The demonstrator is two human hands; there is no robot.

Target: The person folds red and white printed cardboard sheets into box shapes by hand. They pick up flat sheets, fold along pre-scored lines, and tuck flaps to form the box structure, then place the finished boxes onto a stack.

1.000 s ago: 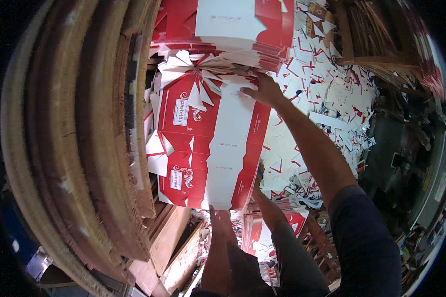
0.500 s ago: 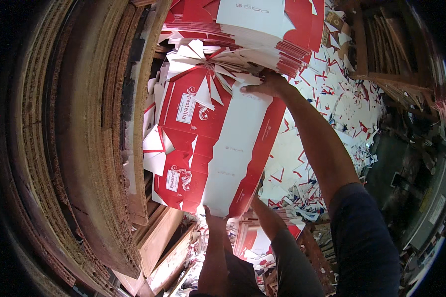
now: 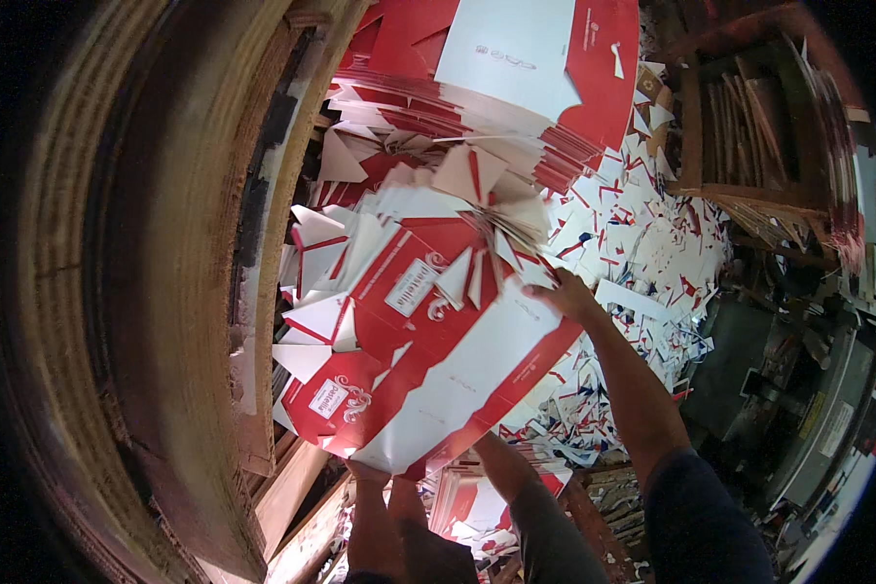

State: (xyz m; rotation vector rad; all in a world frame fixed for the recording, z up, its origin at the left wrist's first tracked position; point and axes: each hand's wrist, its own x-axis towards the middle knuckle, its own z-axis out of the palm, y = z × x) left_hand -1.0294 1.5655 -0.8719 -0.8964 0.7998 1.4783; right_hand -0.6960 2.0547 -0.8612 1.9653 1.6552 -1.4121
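Observation:
A tilted batch of red and white printed carton blanks (image 3: 462, 378) is between my hands, its flaps fanned out and bent at the far end. My right hand (image 3: 566, 295) is closed on the far right edge, thumb on top and the other fingers partly hidden. My left hand (image 3: 368, 471) grips the near edge from below; most of its fingers are under the cardboard. Beyond them stands a tall stack of matching blanks (image 3: 511, 58). Loose white and red flaps (image 3: 316, 316) stick out along the left side of the batch.
Thick wooden boards (image 3: 170, 253) rise along the left. Paper scraps (image 3: 642, 243) cover the floor at right, beside a wooden rack (image 3: 691, 127) and grey metal equipment (image 3: 832, 423). Another pile of blanks (image 3: 482, 506) sits below, near what look like my legs in grey cloth (image 3: 555, 521).
The batch in my hands has come nearer and turned clockwise, away from the far stack. My right hand has moved down with its edge; my left has shifted left and down.

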